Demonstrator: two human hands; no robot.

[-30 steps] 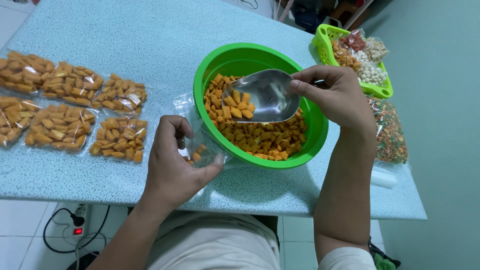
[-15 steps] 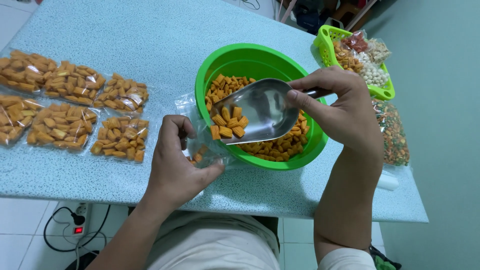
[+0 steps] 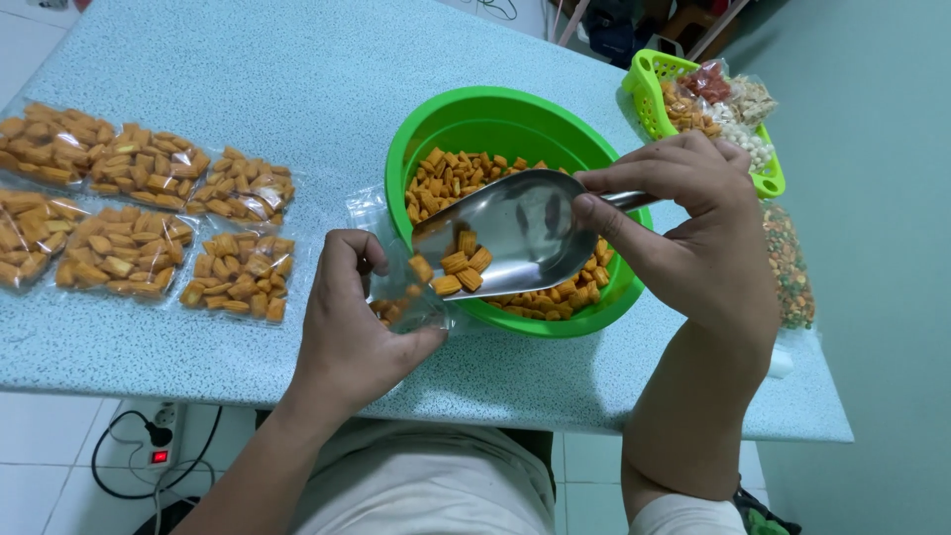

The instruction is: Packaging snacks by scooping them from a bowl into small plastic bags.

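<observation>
Your right hand (image 3: 693, 233) is closed around the handle of a metal scoop (image 3: 515, 233), tilted down toward your left with its lip just over the rim of the green bowl (image 3: 466, 114). Orange snack pieces (image 3: 458, 269) sit at the scoop's lip, right above the small clear bag (image 3: 401, 287). Your left hand (image 3: 347, 327) pinches that bag open on the table (image 3: 297, 59), beside the bowl. Six filled bags (image 3: 149, 223) lie farther left.
</observation>
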